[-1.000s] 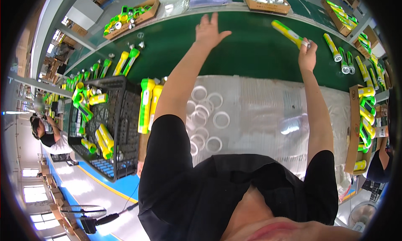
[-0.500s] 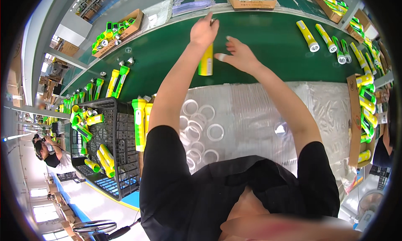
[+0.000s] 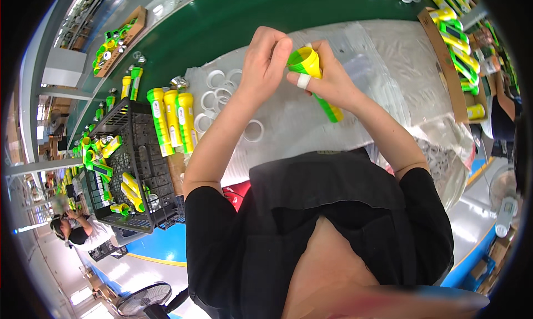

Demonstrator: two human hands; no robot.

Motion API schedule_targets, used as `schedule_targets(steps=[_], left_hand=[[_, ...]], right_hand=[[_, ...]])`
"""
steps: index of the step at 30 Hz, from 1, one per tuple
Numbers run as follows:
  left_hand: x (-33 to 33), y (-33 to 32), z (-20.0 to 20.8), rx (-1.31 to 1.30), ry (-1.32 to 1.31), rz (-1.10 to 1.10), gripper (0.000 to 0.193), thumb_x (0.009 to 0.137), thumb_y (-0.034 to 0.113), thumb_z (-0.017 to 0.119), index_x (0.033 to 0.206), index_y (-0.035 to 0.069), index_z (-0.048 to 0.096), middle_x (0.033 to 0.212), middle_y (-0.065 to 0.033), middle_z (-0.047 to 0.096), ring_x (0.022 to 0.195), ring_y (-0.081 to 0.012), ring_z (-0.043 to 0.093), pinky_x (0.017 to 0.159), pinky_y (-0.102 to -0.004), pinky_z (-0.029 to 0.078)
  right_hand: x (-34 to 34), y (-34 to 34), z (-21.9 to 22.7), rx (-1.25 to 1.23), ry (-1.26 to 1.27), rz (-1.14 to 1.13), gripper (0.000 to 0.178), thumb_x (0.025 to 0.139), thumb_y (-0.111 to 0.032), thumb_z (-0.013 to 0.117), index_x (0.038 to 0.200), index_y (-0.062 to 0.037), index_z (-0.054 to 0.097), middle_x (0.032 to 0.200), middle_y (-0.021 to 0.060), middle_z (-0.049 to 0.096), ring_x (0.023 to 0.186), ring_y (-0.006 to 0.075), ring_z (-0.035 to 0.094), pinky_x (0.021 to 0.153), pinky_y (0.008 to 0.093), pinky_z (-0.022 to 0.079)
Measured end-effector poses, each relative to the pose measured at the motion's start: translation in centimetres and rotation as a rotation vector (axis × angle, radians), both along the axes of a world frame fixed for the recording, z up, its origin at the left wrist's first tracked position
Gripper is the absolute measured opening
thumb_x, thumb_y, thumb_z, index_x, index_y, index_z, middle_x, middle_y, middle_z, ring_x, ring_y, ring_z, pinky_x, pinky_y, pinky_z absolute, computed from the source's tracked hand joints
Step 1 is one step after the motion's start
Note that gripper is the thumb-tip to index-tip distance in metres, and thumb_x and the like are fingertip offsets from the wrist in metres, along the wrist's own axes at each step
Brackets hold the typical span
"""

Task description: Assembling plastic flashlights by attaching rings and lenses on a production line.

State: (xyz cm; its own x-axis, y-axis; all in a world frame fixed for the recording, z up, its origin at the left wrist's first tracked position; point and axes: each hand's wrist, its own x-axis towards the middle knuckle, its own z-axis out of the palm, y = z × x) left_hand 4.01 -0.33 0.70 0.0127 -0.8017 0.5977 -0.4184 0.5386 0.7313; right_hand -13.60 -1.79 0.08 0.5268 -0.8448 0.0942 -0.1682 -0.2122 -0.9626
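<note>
My right hand (image 3: 335, 81), with a white wrap on its thumb, grips a green and yellow flashlight body (image 3: 330, 109). The wide head points up toward my left hand, and its mouth looks hollow. Close beside that mouth, my left hand (image 3: 263, 64) is closed, thumb against bent fingers. Whatever it may hold is hidden. Below and left of my left hand, several white rings (image 3: 254, 131) lie on the plastic-covered work surface (image 3: 383, 97).
Three flashlights (image 3: 172, 119) stand at the left, beside a black crate (image 3: 152, 152) of flashlight parts. A green belt (image 3: 322, 5) runs along the far side. A cardboard box (image 3: 444, 69) of flashlights stands at the right. Further left, a person (image 3: 83, 230) is seen.
Both hands have come nearer, from the green belt to above the plastic. My right hand, open before, now grips a flashlight body. The whole view has shifted toward me.
</note>
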Motion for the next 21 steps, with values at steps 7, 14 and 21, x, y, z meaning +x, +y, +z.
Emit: schedule_targets(steps=[7, 14, 21], left_hand=[[-4.7, 5.2, -1.6, -0.017, -0.121, -0.209, 0.038, 0.102, 0.031, 0.039, 0.101, 0.007, 0.068, 0.097, -0.0103, 0.062, 0.098, -0.0301, 0.055, 0.084, -0.0391, 0.042], [-8.2, 4.0, -3.1, -0.070, 0.024, -0.245, 0.039, 0.102, 0.031, 0.040, 0.123, 0.004, 0.060, 0.123, -0.0156, 0.059, 0.114, -0.0340, 0.053, 0.101, -0.0416, 0.036], [-7.7, -2.0, -9.0, 0.140, -0.554, 0.060, 0.057, 0.083, 0.035, 0.070, 0.126, 0.000, 0.057, 0.122, -0.0184, 0.057, 0.115, -0.0347, 0.051, 0.097, -0.0420, 0.043]], right_hand=[[-4.0, 6.1, -1.0, 0.358, -0.350, 0.191, 0.048, 0.097, -0.034, 0.059, 0.126, -0.0004, 0.044, 0.103, 0.0078, 0.057, 0.082, 0.0139, 0.061, 0.073, 0.0289, 0.052], [-6.5, 6.7, -1.4, 0.446, -0.490, -0.017, 0.042, 0.099, -0.030, 0.056, 0.130, -0.0036, 0.043, 0.102, 0.0077, 0.057, 0.081, 0.0150, 0.059, 0.069, 0.0296, 0.050], [-10.1, 6.0, -1.9, 0.412, -0.509, -0.156, 0.039, 0.100, -0.034, 0.053, 0.125, -0.0040, 0.049, 0.087, 0.0095, 0.060, 0.070, 0.0154, 0.058, 0.064, 0.0295, 0.047]])
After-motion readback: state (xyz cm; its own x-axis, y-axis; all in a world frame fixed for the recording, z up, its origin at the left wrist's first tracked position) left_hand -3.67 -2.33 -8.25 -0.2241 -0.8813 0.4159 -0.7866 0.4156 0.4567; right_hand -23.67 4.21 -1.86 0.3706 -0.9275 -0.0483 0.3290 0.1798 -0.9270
